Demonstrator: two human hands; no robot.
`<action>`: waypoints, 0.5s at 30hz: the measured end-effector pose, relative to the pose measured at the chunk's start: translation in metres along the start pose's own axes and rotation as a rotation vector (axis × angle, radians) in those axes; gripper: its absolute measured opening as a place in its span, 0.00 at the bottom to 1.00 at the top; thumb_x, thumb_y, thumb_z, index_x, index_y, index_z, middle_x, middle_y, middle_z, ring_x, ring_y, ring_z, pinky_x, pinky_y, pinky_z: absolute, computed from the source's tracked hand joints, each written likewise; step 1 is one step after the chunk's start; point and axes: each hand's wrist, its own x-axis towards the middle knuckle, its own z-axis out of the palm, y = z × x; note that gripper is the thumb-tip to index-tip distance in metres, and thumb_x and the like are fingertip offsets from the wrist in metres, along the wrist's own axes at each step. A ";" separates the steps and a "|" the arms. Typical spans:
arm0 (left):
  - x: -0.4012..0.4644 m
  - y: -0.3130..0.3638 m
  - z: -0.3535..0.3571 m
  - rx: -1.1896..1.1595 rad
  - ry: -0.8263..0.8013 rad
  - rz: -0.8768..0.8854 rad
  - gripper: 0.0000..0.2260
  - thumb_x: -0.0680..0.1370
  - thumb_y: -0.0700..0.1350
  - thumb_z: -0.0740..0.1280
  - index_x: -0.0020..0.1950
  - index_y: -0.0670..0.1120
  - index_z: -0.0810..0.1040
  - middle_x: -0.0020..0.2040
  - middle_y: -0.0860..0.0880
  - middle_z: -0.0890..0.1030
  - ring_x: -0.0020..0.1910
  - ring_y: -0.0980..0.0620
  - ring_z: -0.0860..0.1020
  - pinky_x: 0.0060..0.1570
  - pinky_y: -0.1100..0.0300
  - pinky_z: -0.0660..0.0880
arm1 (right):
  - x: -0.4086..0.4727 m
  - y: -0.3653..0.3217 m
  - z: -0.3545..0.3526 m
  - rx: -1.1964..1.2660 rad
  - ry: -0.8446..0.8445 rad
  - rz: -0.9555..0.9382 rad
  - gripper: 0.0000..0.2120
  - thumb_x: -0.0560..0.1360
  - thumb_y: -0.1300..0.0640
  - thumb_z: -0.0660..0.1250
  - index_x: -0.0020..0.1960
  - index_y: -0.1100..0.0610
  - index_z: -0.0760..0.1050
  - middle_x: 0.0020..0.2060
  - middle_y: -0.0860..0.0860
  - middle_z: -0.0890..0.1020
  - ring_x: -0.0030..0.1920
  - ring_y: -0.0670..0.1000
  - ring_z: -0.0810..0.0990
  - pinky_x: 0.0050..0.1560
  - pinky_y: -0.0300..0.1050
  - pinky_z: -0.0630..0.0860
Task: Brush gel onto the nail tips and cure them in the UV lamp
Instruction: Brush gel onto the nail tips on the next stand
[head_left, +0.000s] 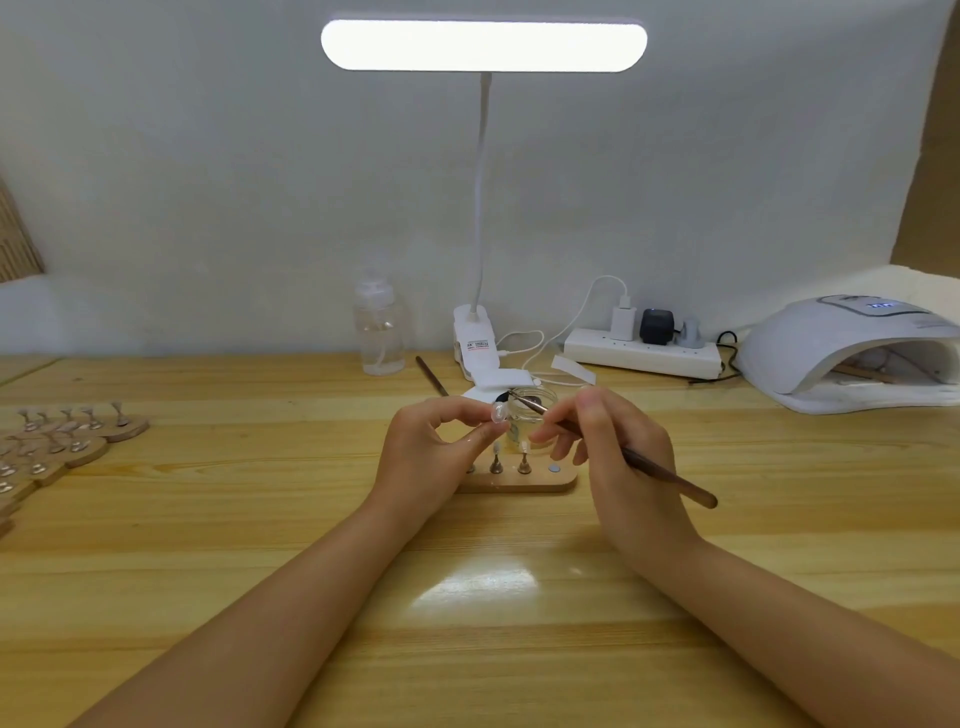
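My left hand (431, 447) pinches a small stand with a clear nail tip (498, 413) on top, held up at the table's middle. My right hand (618, 452) grips a brown brush (670, 480) like a pen; its dark bristle end touches the nail tip. Below and between the hands lies a wooden holder (563, 483) carrying two more nail tips on metal pegs (523, 462). A small glass jar (535, 400) stands just behind the hands. The white UV lamp (841, 353) sits at the far right, its opening facing me.
Several wooden holders with nail stands (67, 436) lie at the left edge. A clear pump bottle (379, 332), a clip desk lamp (475, 332), a spare brush (431, 375) and a power strip (641, 353) with cables line the back.
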 end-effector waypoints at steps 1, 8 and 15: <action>0.000 0.000 0.000 0.008 0.001 0.010 0.11 0.68 0.41 0.74 0.36 0.59 0.79 0.34 0.65 0.80 0.39 0.65 0.77 0.46 0.71 0.71 | 0.000 0.001 0.000 -0.007 -0.021 0.009 0.17 0.80 0.56 0.55 0.37 0.55 0.76 0.31 0.50 0.82 0.31 0.43 0.77 0.34 0.31 0.71; 0.000 -0.002 0.001 0.048 0.025 0.044 0.11 0.69 0.41 0.73 0.37 0.58 0.79 0.35 0.59 0.80 0.42 0.60 0.77 0.46 0.76 0.67 | -0.001 0.000 0.002 -0.033 -0.022 -0.047 0.15 0.77 0.53 0.55 0.36 0.52 0.75 0.29 0.48 0.80 0.33 0.40 0.77 0.34 0.28 0.70; 0.001 -0.002 0.001 0.081 0.033 0.074 0.10 0.69 0.37 0.73 0.38 0.52 0.80 0.38 0.57 0.81 0.42 0.57 0.77 0.47 0.68 0.71 | -0.002 0.003 0.002 -0.058 -0.040 -0.079 0.16 0.76 0.48 0.54 0.36 0.52 0.75 0.29 0.49 0.80 0.32 0.41 0.78 0.34 0.30 0.71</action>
